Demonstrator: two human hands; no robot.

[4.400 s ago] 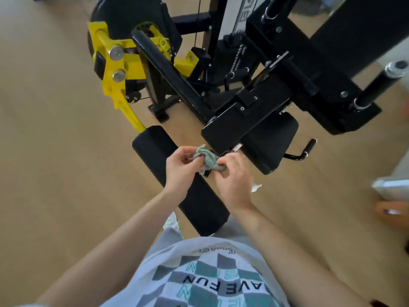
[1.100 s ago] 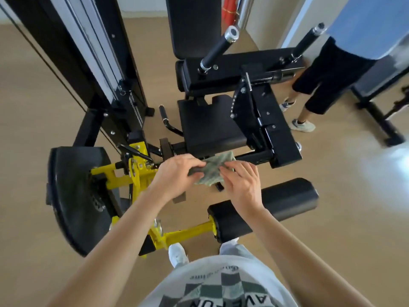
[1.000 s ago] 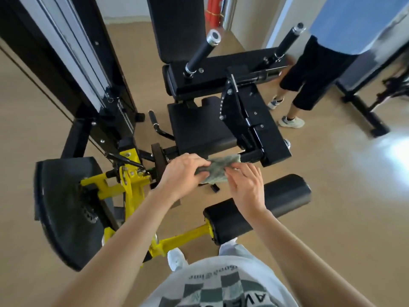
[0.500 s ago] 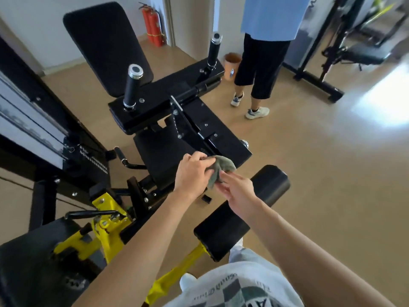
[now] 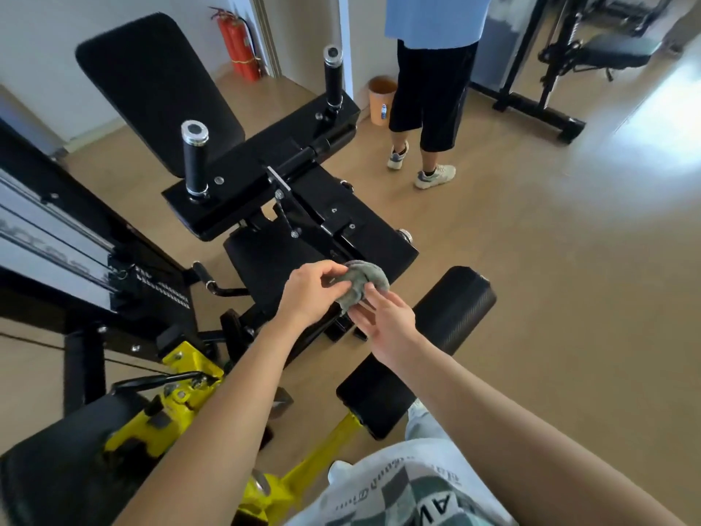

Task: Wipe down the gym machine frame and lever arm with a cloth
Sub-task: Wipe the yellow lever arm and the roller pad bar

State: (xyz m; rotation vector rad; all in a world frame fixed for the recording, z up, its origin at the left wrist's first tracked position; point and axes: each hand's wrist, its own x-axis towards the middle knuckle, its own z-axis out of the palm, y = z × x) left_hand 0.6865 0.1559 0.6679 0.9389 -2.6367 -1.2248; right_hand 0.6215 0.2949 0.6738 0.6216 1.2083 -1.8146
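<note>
Black steel gym machine frame (image 5: pixel 364 229), corner directly behind the hands; yellow lever arm (image 5: pixel 299 465) lower, nearer the body. Left hand (image 5: pixel 311 294) fingers pinching crumpled grey-green cloth (image 5: pixel 360 284) at that corner; right hand (image 5: pixel 387 320) fingers straight, touching its underside.

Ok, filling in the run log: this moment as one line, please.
left hand: grips cloth | right hand: straight fingers touch cloth | cloth: bunched, by near end of machine frame | contact with frame: cannot tell

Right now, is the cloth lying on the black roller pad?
No, the left hand grips the bunched cloth, held clear of the roller pad.
</note>
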